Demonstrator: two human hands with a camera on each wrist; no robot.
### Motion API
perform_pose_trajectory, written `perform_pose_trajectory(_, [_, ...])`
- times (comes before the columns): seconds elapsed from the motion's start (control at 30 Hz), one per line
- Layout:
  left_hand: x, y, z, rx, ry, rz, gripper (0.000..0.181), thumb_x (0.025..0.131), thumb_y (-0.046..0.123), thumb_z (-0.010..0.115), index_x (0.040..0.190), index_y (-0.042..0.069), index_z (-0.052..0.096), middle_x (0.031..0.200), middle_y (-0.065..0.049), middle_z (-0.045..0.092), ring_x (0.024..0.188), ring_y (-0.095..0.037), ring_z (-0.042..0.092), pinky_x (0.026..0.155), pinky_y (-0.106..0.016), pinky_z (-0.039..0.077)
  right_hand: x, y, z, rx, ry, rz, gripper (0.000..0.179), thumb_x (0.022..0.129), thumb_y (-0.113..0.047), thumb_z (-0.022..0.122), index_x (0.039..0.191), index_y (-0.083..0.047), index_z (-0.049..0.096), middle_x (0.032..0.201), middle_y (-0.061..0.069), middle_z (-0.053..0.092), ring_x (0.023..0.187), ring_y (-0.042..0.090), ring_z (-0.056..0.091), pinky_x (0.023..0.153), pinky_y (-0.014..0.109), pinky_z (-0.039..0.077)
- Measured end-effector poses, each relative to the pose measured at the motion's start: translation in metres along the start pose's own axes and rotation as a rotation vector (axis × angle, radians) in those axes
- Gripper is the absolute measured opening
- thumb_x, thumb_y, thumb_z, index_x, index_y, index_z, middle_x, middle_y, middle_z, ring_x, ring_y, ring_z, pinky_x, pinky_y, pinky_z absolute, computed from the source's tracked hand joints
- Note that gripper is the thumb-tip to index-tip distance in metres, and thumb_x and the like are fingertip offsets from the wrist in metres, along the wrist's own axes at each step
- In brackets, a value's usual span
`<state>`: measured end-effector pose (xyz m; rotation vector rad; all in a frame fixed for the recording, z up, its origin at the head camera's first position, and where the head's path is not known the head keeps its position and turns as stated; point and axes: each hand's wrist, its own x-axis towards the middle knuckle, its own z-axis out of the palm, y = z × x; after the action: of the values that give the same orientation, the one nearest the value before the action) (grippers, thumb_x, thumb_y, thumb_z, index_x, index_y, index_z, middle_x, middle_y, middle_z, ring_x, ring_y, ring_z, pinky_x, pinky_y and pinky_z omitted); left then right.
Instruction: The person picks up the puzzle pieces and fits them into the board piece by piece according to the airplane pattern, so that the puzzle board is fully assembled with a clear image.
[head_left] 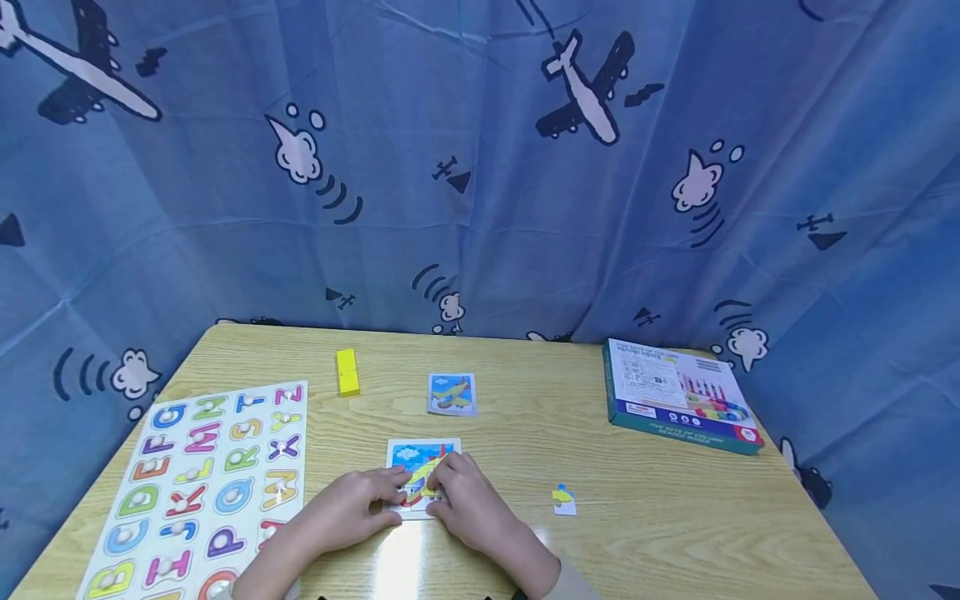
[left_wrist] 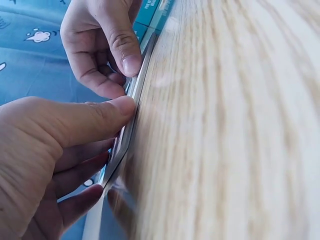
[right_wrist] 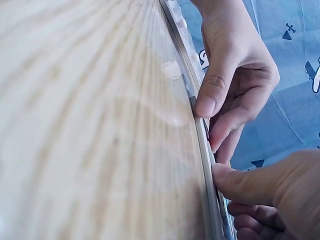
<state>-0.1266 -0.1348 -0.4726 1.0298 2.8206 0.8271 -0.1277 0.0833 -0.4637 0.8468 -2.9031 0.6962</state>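
Note:
A small jigsaw puzzle (head_left: 405,451) with a yellow plane on blue lies on the table in front of me, in a thin white-edged tray (head_left: 416,514). My left hand (head_left: 360,504) rests at its left side, fingers loosely extended over the picture and thumb (left_wrist: 122,106) against the near edge. From the right, my right hand (head_left: 468,500) bends its fingers and thumb about a yellow puzzle piece (head_left: 433,492) in the picture; fingertips partly hide it. In the right wrist view, its thumb (right_wrist: 225,175) touches the tray edge. One loose puzzle piece (head_left: 565,502) lies to the right.
Beyond the puzzle is a plane picture card (head_left: 452,394), with a yellow block (head_left: 348,372) left of it. A letter board (head_left: 251,442) with knobbed letters covers the left side. A boxed set (head_left: 678,396) lies at back right. A blue curtain (head_left: 480,167) hangs behind the table.

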Motion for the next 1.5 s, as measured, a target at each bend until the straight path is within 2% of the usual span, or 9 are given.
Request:
perform_pose_trajectory(0.2, [0.0, 0.005, 0.003, 0.027, 0.019, 0.037, 0.027, 0.084, 0.029, 0.071, 0.108, 0.018, 0.073, 0.133, -0.002, 0.059, 0.125, -0.023, 0.054, 0.101, -0.044, 0.046, 0.0, 0.0, 0.001, 0.009, -0.017, 0.009, 0.018, 0.081, -0.021, 0.074, 0.095, -0.011, 0.068, 0.099, -0.003, 0.058, 0.091, 0.009, 0.049, 0.079, 0.022, 0.05])
perform_pose_trajectory(0.37, [0.001, 0.01, 0.008, 0.03, -0.009, 0.095, 0.029, 0.089, 0.03, 0.066, 0.114, 0.017, 0.07, 0.133, -0.001, 0.058, 0.123, -0.024, 0.055, 0.101, -0.044, 0.047, -0.001, 0.001, 0.0, 0.007, 0.009, -0.022, 0.019, 0.079, -0.019, 0.075, 0.095, -0.01, 0.068, 0.097, -0.003, 0.059, 0.09, 0.009, 0.05, 0.08, 0.023, 0.05])
perform_pose_trajectory(0.57, [0.002, 0.012, 0.011, -0.012, -0.041, 0.092, 0.029, 0.092, 0.028, 0.062, 0.117, 0.015, 0.068, 0.133, -0.002, 0.058, 0.124, -0.024, 0.054, 0.1, -0.045, 0.047, -0.003, 0.006, -0.009, 0.014, -0.035, -0.023, 0.025, 0.079, -0.022, 0.075, 0.101, -0.009, 0.069, 0.099, -0.003, 0.06, 0.092, 0.009, 0.052, 0.083, 0.024, 0.051])
perform_pose_trajectory(0.77, [0.003, 0.01, 0.011, -0.041, -0.047, 0.088, 0.03, 0.091, 0.026, 0.063, 0.118, 0.015, 0.067, 0.133, -0.001, 0.058, 0.125, -0.023, 0.053, 0.101, -0.046, 0.045, -0.01, 0.021, -0.027, 0.068, -0.076, 0.033, 0.032, 0.082, -0.023, 0.073, 0.11, -0.009, 0.066, 0.106, -0.002, 0.063, 0.098, 0.012, 0.06, 0.086, 0.03, 0.053])
perform_pose_trajectory(0.9, [0.003, 0.009, 0.012, -0.048, -0.032, 0.079, 0.028, 0.091, 0.025, 0.062, 0.117, 0.016, 0.068, 0.132, 0.0, 0.058, 0.125, -0.022, 0.053, 0.102, -0.045, 0.045, -0.018, 0.034, -0.036, 0.096, -0.084, 0.062, 0.035, 0.084, -0.023, 0.072, 0.114, -0.008, 0.064, 0.112, 0.0, 0.063, 0.107, 0.017, 0.06, 0.092, 0.035, 0.052])
perform_pose_trajectory(1.23, [0.004, 0.006, 0.013, -0.048, -0.019, 0.072, 0.026, 0.092, 0.022, 0.062, 0.116, 0.017, 0.069, 0.132, 0.0, 0.059, 0.125, -0.021, 0.054, 0.103, -0.045, 0.044, -0.051, 0.07, -0.059, 0.164, -0.067, 0.168, 0.037, 0.084, -0.022, 0.071, 0.118, -0.009, 0.062, 0.114, -0.001, 0.062, 0.11, 0.02, 0.06, 0.093, 0.042, 0.051])
perform_pose_trajectory(1.33, [0.004, 0.006, 0.013, -0.043, -0.022, 0.068, 0.026, 0.091, 0.021, 0.062, 0.116, 0.017, 0.069, 0.131, 0.001, 0.059, 0.125, -0.022, 0.054, 0.103, -0.045, 0.044, -0.063, 0.082, -0.065, 0.193, -0.059, 0.202, 0.038, 0.085, -0.023, 0.071, 0.119, -0.008, 0.062, 0.116, 0.0, 0.062, 0.11, 0.022, 0.06, 0.091, 0.04, 0.052])
perform_pose_trajectory(1.5, [0.005, 0.006, 0.012, -0.043, -0.022, 0.065, 0.025, 0.091, 0.021, 0.063, 0.115, 0.018, 0.07, 0.131, 0.001, 0.059, 0.125, -0.022, 0.054, 0.103, -0.044, 0.044, -0.079, 0.098, -0.072, 0.195, -0.04, 0.267, 0.04, 0.082, -0.025, 0.073, 0.118, -0.011, 0.062, 0.113, -0.004, 0.062, 0.105, 0.017, 0.061, 0.089, 0.035, 0.053])
